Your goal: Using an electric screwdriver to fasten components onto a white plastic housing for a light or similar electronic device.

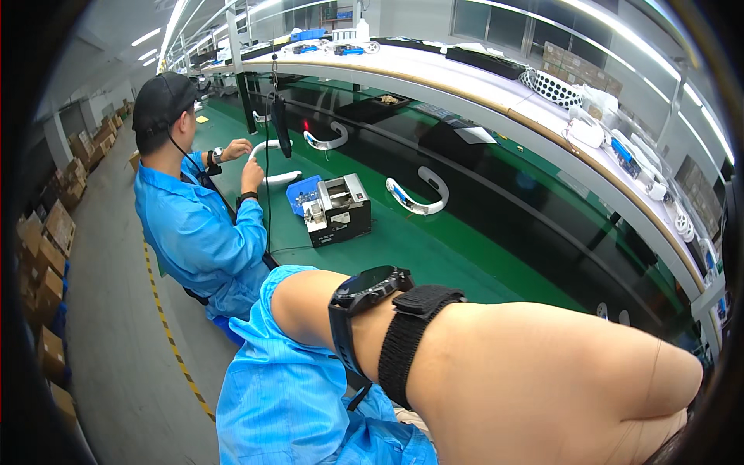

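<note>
Left hand [542, 364]: looms in the lower right, fingers bent or cut off by the rim; I cannot tell how far open it is or whether it has hold of anything.
Right hand: out of view.
White curved piece [425, 208]: on the desk [411, 256], where green meets the dark strip [496, 225].
Open room: green surface between the black machine [355, 226] and the left wrist.
Blue tray [304, 184]: beside the machine, holding small parts, too tiny to identify.

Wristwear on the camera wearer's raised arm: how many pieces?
2: a black watch nearer the blue sleeve, a black strap nearer the left hand; others may be hidden.
</note>
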`<action>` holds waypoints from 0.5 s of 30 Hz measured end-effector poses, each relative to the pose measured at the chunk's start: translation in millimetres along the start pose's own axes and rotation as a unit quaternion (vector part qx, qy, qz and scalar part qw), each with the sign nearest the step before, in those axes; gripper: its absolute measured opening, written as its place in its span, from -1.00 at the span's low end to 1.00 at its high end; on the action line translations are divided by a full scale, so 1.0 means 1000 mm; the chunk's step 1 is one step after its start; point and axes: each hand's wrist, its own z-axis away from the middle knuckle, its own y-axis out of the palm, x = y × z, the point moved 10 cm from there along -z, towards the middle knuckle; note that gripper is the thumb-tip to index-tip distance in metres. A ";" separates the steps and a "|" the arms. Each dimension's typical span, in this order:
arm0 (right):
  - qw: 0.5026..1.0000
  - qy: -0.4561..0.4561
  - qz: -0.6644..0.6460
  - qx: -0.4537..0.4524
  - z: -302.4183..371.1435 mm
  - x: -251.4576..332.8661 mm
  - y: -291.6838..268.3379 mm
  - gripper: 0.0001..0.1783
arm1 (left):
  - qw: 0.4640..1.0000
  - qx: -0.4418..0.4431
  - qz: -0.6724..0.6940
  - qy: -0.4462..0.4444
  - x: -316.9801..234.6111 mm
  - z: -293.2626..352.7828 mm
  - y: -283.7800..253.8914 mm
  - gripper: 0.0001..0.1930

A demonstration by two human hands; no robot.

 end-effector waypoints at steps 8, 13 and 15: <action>1.000 0.020 0.018 -0.002 -0.007 -0.009 -0.006 -0.89 | 0.997 -0.028 0.074 0.024 -0.003 0.009 -0.016 -0.74; 1.000 0.006 -0.007 0.003 -0.006 -0.001 0.010 -0.90 | 0.989 -0.042 0.134 0.050 -0.038 0.011 -0.006 -0.74; 1.000 0.008 -0.004 -0.012 -0.005 -0.002 -0.003 -0.90 | 0.983 -0.056 0.163 0.063 -0.022 0.018 -0.023 -0.74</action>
